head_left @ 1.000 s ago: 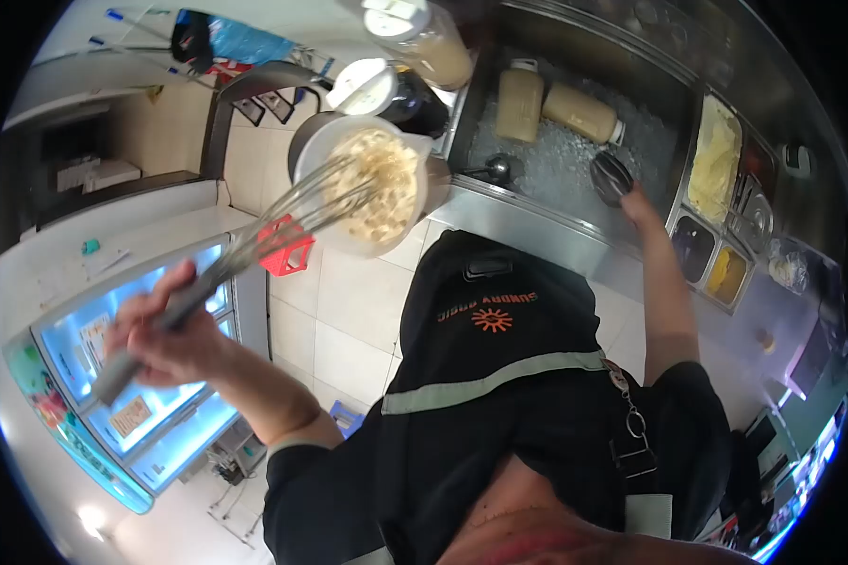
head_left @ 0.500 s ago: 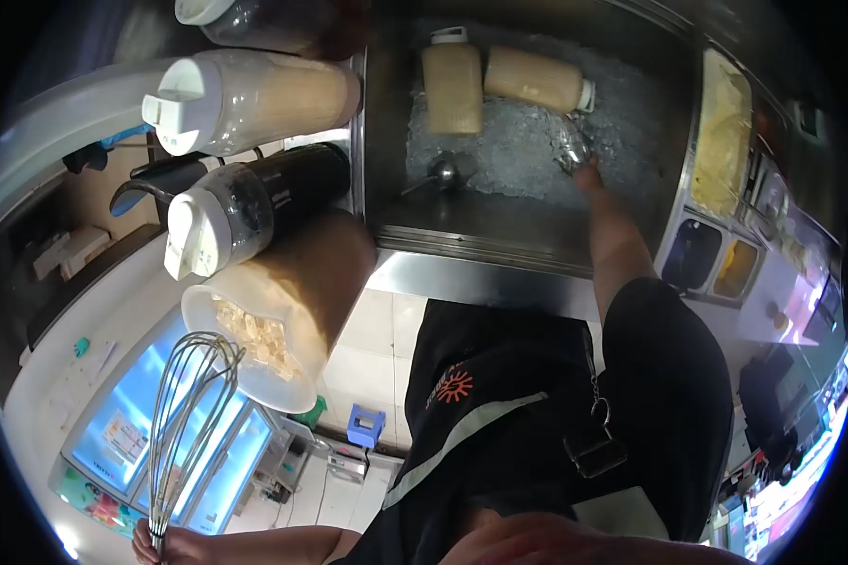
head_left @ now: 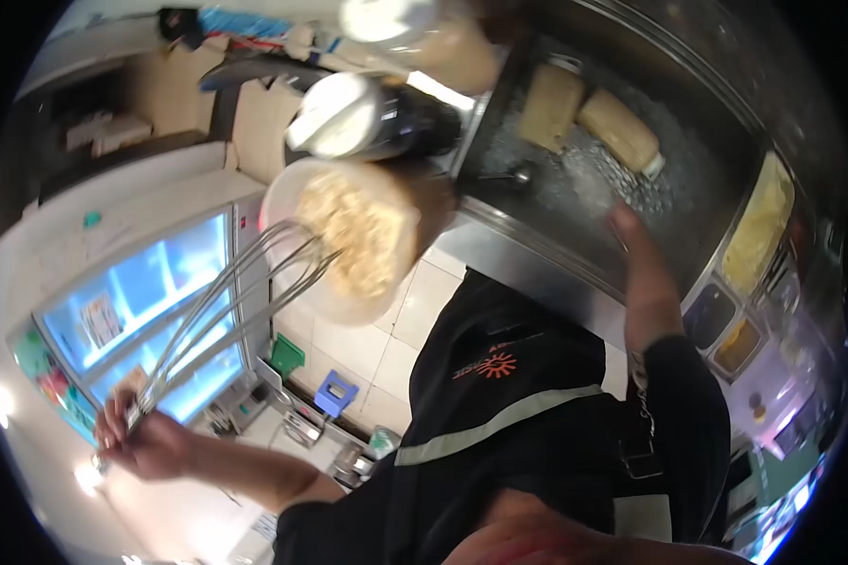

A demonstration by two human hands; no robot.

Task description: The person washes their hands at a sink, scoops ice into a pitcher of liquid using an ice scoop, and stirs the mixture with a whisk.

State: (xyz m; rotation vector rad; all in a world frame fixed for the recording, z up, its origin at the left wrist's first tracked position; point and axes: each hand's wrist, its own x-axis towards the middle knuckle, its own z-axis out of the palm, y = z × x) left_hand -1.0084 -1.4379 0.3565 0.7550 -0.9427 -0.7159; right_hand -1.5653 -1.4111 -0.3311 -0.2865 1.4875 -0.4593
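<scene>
My left hand [head_left: 141, 435], fingers wrapped around its handle, holds a wire whisk [head_left: 245, 292]. The whisk's loops reach over the mouth of a translucent tub [head_left: 283, 212] with pale, lumpy contents [head_left: 353, 231]; whether they touch the contents I cannot tell. Over the metal ice bin [head_left: 485, 202], my right hand [head_left: 624, 226] is blurred, its fingers drawn together by a patch of shiny ice [head_left: 598, 174]. Anything in that hand is not clear. Two bottles of beige liquid, one upright in view [head_left: 550, 105] and one slanted [head_left: 620, 132], lie on the ice.
A small round metal utensil [head_left: 520, 175] rests in the bin. White-lidded dark jug [head_left: 386, 118] and beige jug [head_left: 452, 47] stand beside the tub. A pan of yellow food [head_left: 758, 221] is at the right. A blue stool [head_left: 335, 393] stands on the tiled floor.
The view has turned and shifted. My left hand has risen with the whisk, whose loops now overlap the tub's mouth more. My right hand remains at the ice, where the shiny patch looks more spread out.
</scene>
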